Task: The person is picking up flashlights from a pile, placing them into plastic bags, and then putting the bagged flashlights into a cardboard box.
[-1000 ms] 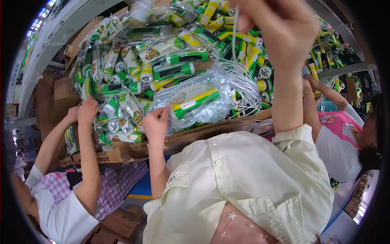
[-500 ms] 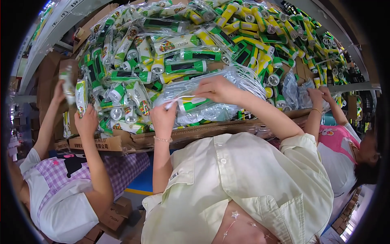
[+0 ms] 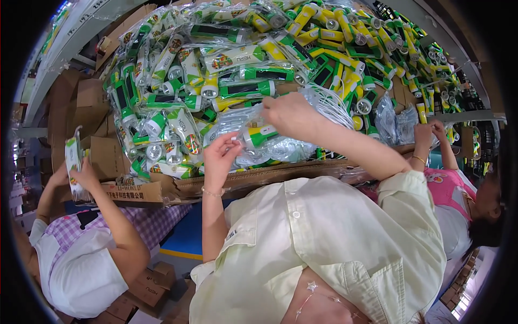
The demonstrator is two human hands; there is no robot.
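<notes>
My left hand (image 3: 218, 157) is closed, thumb and fingertips pinching the small white end of a cable (image 3: 234, 140). Just to its right, a green and yellow flashlight (image 3: 260, 135) lies on a heap of clear plastic bags (image 3: 234, 121). My right hand (image 3: 290, 115) is curled above that flashlight and the bags; its fingers point down and away, so what they hold is hidden. Next to the right hand a bundle of white cables (image 3: 329, 105) spreads over the pile.
Flashlights (image 3: 345, 27), several bagged, fill the large cardboard bin. Its front cardboard edge (image 3: 243, 180) runs before me. At left, a co-worker's hands (image 3: 81, 175) hold a bagged flashlight (image 3: 74, 156); at right, another person's hands (image 3: 429, 132) work near the bin. Metal shelf posts (image 3: 54, 59) frame the sides.
The white cable no longer stretches between my hands. My right hand has turned, its fingers curling down. The co-worker at left has brought a bagged flashlight down and leftward, out of the bin.
</notes>
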